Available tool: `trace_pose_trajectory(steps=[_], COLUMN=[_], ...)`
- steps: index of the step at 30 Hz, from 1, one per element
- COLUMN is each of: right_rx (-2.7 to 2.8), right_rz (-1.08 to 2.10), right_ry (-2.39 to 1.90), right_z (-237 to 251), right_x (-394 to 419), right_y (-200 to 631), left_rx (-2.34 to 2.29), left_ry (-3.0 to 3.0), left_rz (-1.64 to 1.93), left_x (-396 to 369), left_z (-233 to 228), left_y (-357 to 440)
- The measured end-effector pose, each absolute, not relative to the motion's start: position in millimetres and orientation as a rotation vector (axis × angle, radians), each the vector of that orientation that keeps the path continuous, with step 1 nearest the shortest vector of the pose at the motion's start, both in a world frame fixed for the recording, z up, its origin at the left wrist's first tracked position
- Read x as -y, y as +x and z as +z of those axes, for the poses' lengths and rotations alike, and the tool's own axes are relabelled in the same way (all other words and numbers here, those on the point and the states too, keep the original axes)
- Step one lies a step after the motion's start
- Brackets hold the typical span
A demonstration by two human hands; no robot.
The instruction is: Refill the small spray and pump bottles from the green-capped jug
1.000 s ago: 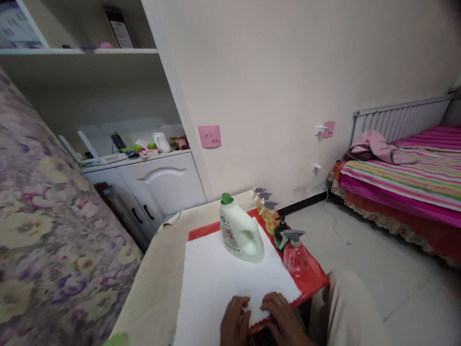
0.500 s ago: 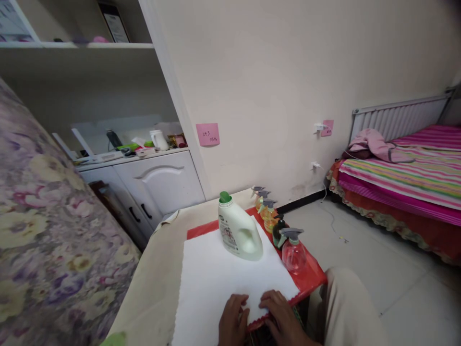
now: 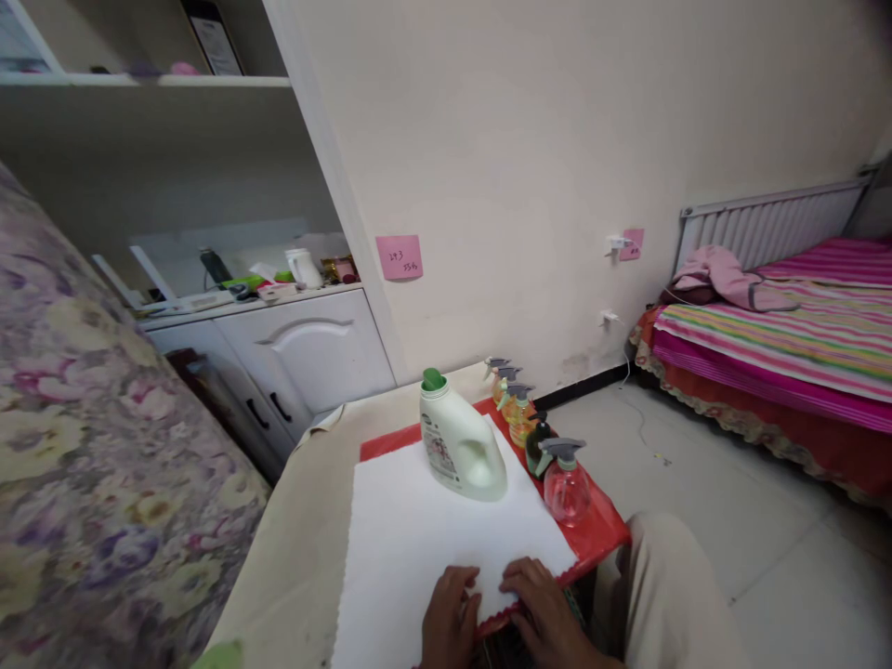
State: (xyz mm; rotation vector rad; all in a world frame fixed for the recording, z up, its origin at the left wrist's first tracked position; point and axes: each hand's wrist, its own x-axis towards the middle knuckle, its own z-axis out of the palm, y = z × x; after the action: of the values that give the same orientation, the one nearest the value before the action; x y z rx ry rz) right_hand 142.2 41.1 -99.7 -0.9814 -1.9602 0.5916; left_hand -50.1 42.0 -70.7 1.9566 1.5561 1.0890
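Bare left hand (image 3: 450,621) and right hand (image 3: 542,615); beige trouser leg (image 3: 662,595).

A white sheet (image 3: 432,530) lies flat over a red tray (image 3: 600,531), its scalloped near edge running right under the fingertips of the left hand (image 3: 450,621) and the right hand (image 3: 540,615). Both hands rest palm down, side by side, fingers bent onto that edge. The sheet stretches away from the fingers, smooth and unfolded.

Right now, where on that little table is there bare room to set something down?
The white cloth is bare between the detergent jug and the two hands, left hand, right hand. The red tray edge is crowded with spray bottles.
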Motion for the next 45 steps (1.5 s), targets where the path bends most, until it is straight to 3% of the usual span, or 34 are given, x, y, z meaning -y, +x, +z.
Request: trace_pose_trajectory(steps=[11, 30, 45], right_rx=[1.783, 1.24, 1.142], right_rz=[0.701, 0.867, 1.113], right_ry=[-1.001, -1.025, -0.9], right_z=[-92.0, -16.9, 20.5], right_x=[-50.1, -199.0, -138.7], right_y=[143.9, 99.9, 92.3], left_rx=[-1.551, -1.549, -1.569], left_ry=[1.858, 1.888, 1.936], left_rz=[1.058, 1.201, 1.122], left_x=[-45.0, -46.8, -37.4], left_z=[-69.6, -102.4, -75.0], left_y=[-51.7, -57.1, -50.9])
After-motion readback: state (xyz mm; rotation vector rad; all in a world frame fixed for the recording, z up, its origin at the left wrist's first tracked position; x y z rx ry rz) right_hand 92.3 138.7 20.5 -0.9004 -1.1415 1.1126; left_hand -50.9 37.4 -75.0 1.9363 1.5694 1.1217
